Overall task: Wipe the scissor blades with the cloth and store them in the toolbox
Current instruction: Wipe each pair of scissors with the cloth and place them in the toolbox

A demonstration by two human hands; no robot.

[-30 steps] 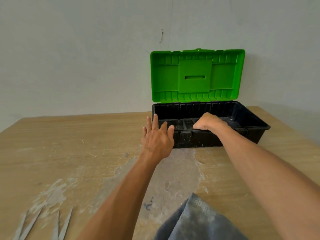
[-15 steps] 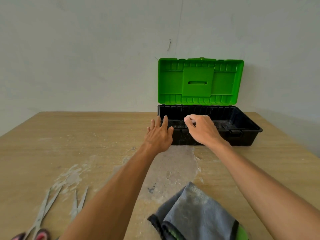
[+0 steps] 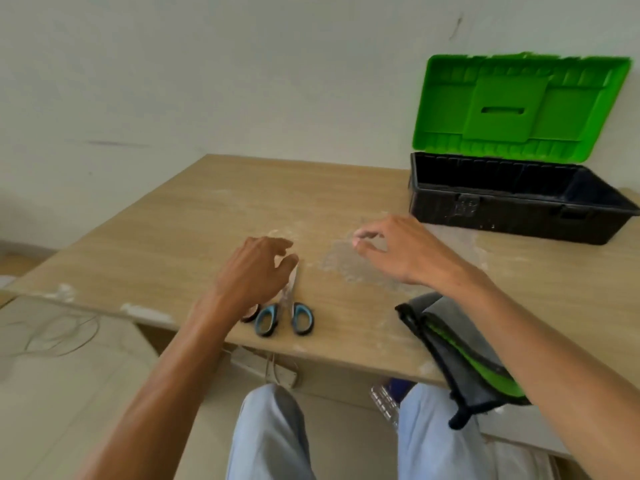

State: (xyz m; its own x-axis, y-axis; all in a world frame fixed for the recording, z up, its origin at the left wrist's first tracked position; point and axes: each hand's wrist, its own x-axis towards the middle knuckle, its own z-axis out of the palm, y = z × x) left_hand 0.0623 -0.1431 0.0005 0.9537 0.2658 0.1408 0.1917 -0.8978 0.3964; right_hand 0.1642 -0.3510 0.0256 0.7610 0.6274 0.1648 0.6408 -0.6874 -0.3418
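Scissors with blue and black handles (image 3: 287, 311) lie near the table's front edge, blades pointing away from me. A second pair with a pink handle (image 3: 252, 312) is mostly hidden under my left hand (image 3: 251, 271). That hand hovers over both pairs, fingers loosely curled, holding nothing. My right hand (image 3: 394, 251) floats above the table to the right, fingers relaxed and empty. A grey cloth with black and green trim (image 3: 450, 337) hangs over the front edge under my right forearm. The toolbox (image 3: 512, 220), black with its green lid (image 3: 519, 105) raised, stands at the back right.
The wooden table (image 3: 207, 220) has patches of dried white plaster in the middle. Its left edge is close to the scissors. Below it are loose wires (image 3: 59, 334) on the floor, a power strip (image 3: 263, 368) and my knees.
Both hands have pulled back from the toolbox toward me. My left hand now hovers over the scissors. My view has swung left and down, so the toolbox sits at the right.
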